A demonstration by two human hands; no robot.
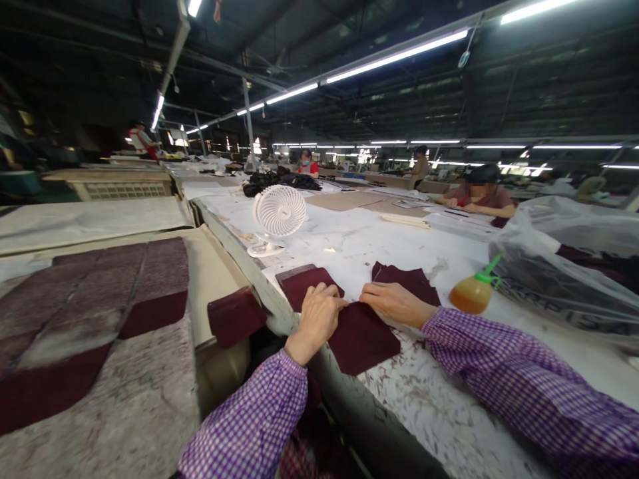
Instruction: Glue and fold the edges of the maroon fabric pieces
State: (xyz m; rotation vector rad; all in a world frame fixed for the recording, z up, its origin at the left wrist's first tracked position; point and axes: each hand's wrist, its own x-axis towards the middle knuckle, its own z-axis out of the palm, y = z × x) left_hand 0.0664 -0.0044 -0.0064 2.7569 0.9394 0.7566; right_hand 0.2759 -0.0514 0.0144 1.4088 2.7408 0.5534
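My left hand [318,315] rests with curled fingers on the top edge of a dark maroon fabric piece [363,338] lying at the near edge of the white table [379,239]. My right hand [394,303] lies flatter on the same piece's upper right edge, fingers together and pointing left. The fingertips of both hands almost meet. Two more maroon pieces lie just behind: one on the left [304,283], one on the right [407,278]. Both sleeves are purple checked.
A small white fan [278,214] stands behind the pieces. An orange squeeze bottle with a green cap [472,291] lies to the right, by a clear plastic bag [569,266]. Maroon sheets [100,299] cover the left table. A person [479,196] works far right.
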